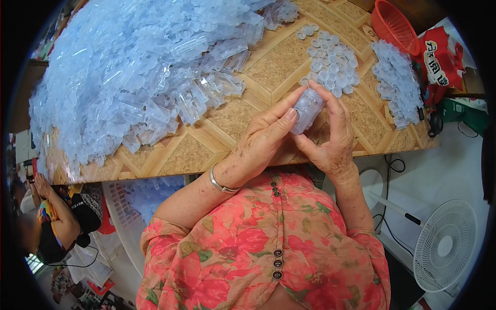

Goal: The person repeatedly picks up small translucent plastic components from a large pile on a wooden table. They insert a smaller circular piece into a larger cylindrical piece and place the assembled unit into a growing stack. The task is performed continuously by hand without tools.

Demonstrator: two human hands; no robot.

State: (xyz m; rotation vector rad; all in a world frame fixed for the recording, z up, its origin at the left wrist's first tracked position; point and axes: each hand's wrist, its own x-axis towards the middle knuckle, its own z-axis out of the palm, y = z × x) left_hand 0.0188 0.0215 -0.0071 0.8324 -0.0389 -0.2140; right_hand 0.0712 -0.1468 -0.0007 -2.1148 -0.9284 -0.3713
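Note:
Over the table's near edge, both hands hold a clear plastic part (308, 109), roughly cylindrical with moulded round details. My left hand (262, 132) grips its left side, the thumb lying along it and the fingers behind. My right hand (332, 147) closes on the other side, with fingertips at its top end and the thumb at its lower end. Just beyond my fingers lie many small round clear caps (330, 63) in a loose group. A large heap of clear bluish plastic parts (139, 62) covers the left of the table.
A second pile of small clear parts (397, 85) sits at the table's right, by a red plastic basket (395, 26) and a red bag (440, 59). A white fan (445, 245) stands at lower right. Under the table is a white crate (121, 217). Another person's arm (58, 209) shows far left.

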